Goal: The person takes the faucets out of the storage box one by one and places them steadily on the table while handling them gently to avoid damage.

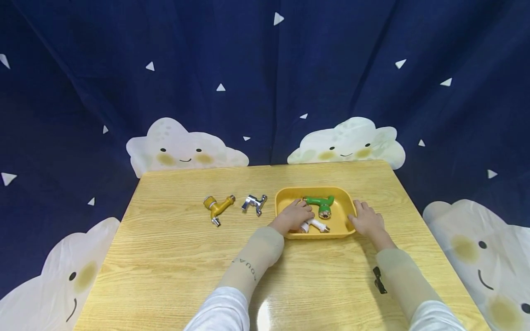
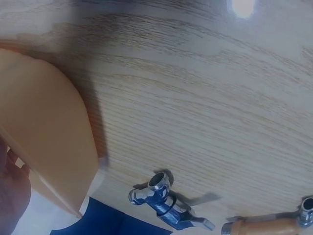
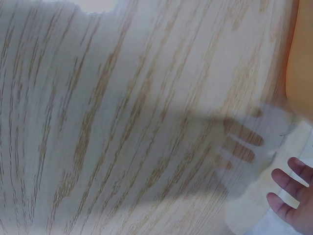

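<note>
"Which step does this look like?"

"Handling taps in the yellow tray [image 1: 340, 215], most likely. The person's left hand [image 1: 293, 217] reaches over its near-left side, and the white tap [image 1: 318, 225] lies in there, partly beneath that hand and sticking out on the near side of its fingertips."

"Do those fingers have it?"

"That can't be told. They bend down into the tray, but the hand's own back covers any contact. The green tap [image 1: 325, 201] lies apart, just past the same fingertips on the far side."

"And the right hand [image 1: 367, 220]?"

"At the tray's right wall, thumb by the rim, the other fingers fairly straight and spread outside it. It holds no tap; perhaps it steadies the tray."

"What about the other taps?"

"Both are on the table, to the left of the left hand's fingers: the chrome tap [image 1: 257, 202] nearer, the yellow tap [image 1: 216, 209] beyond it."

"So what would the next move call for?"

"Probably a sure pinch on the white tap if it is to be lifted, or a clean release if it is to stay, with the fingers kept off the green one."
</note>
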{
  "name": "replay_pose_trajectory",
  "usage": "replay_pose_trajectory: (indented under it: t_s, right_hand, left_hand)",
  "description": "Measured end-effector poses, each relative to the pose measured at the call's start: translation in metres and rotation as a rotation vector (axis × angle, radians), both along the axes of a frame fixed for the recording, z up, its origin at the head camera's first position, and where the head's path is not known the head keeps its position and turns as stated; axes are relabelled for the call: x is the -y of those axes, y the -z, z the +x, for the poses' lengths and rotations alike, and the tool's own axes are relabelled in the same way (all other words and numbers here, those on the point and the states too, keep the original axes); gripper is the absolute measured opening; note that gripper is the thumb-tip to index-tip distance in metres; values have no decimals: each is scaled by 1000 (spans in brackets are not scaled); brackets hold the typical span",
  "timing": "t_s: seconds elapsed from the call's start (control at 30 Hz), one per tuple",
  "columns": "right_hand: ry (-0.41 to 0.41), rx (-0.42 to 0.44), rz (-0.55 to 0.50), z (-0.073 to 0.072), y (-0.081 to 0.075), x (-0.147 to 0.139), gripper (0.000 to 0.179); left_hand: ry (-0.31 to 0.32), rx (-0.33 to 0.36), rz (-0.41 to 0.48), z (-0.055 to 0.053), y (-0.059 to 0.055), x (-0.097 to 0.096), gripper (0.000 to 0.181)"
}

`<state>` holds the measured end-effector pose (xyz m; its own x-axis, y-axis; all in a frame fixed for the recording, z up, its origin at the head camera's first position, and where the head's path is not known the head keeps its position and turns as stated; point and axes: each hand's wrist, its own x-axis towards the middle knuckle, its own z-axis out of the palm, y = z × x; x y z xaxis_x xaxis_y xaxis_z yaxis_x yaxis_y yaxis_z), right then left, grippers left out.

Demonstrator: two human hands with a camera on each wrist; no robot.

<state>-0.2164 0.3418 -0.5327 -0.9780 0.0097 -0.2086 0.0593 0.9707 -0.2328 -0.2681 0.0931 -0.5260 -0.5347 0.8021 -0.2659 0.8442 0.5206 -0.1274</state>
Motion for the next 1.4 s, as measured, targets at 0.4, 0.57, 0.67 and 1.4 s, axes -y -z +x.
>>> replay_pose_trajectory:
  t_s: [0.4, 0.57, 0.67, 1.4]
  right_hand:
    - [0, -10, -6, 0, 2, 0, 60]
    - [3, -11, -8, 1, 2, -1, 61]
    - [5, -10, -9, 0, 2, 0, 61]
    - [6, -5, -6, -1, 5, -2, 63]
  left_hand:
    - [-19, 6, 68, -3, -3, 9, 65]
    - [-20, -18, 99, -3, -2, 12, 70]
    - [-16, -46, 119, -4, -1, 13, 73]
    - [-10, -54, 260, -5, -6, 21, 75]
